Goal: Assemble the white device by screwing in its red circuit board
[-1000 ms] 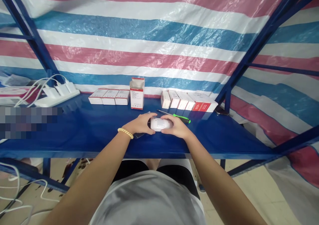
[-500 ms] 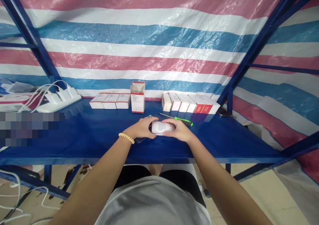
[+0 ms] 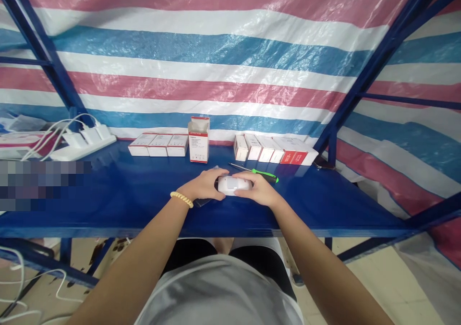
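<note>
Between my two hands is a white, rounded motion detector (image 3: pixel 235 185), lying lengthwise just above or on the blue tabletop; which of the two I cannot tell. My left hand (image 3: pixel 207 185) closes on its left end, thumb at the near side and fingers at the far side. Its right end is gripped the same way by my right hand (image 3: pixel 260 187). A dark flat item (image 3: pixel 202 202) shows partly from under my left hand. Just beyond my right hand lies a screwdriver (image 3: pixel 265 175) with a green and black handle, its shaft pointing left.
An opened detector box (image 3: pixel 199 145) stands upright at the back. Left of it sit three white boxes (image 3: pixel 157 147); several more boxes (image 3: pixel 268 152) line the back right. A power strip (image 3: pixel 84 147) with plugs and cables lies at the left of the blue table (image 3: pixel 324 210).
The detector looks tipped very slightly between my hands, its top face turned a little more towards me. Both hands keep their hold. The view has shifted slightly.
</note>
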### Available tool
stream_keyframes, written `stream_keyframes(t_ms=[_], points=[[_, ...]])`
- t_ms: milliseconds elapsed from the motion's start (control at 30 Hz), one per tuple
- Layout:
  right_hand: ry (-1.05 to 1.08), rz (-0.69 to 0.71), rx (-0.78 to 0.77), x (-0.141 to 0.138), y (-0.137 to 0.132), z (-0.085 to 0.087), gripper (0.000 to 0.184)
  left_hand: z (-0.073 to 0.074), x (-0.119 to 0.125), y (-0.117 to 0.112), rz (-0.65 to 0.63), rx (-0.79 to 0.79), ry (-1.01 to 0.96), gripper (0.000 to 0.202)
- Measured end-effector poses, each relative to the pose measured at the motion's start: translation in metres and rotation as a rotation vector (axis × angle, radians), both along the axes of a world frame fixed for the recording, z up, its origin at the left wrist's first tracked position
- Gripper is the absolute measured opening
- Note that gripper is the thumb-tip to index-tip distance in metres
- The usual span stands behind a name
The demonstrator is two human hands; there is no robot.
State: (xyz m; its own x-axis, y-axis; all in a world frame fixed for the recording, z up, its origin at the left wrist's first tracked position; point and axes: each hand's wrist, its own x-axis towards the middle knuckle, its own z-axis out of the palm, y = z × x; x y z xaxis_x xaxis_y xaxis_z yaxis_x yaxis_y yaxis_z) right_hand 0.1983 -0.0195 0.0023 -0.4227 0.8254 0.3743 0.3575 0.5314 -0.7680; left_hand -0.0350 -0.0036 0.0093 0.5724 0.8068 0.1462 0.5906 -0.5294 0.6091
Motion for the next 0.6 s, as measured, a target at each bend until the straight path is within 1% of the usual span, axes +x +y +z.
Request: stream_keyframes(t_ms=[133, 333, 433, 600], points=[[-0.018, -0.017, -0.023, 0.0007, -0.0021, 0.0036, 0.046, 0.0044, 0.0011, -0.0013, -0.016, 0.011, -0.002, 0.078], [-0.02, -0.041, -0.059, 0.0033, -0.0039, 0.0053, 0.049, 0.0101, 0.0026, -0.0033, -0.011, 0.066, 0.012, 0.063], [-0.003, -0.031, -0.092, 0.0048, -0.0031, 0.0041, 0.051, 0.0097, 0.0026, -0.0029, 0.007, 0.093, 0.023, 0.061], [0.004, -0.023, -0.125, 0.0073, -0.0024, 0.0032, 0.054, 0.0097, 0.0011, -0.0013, 0.019, 0.05, 0.009, 0.063]])
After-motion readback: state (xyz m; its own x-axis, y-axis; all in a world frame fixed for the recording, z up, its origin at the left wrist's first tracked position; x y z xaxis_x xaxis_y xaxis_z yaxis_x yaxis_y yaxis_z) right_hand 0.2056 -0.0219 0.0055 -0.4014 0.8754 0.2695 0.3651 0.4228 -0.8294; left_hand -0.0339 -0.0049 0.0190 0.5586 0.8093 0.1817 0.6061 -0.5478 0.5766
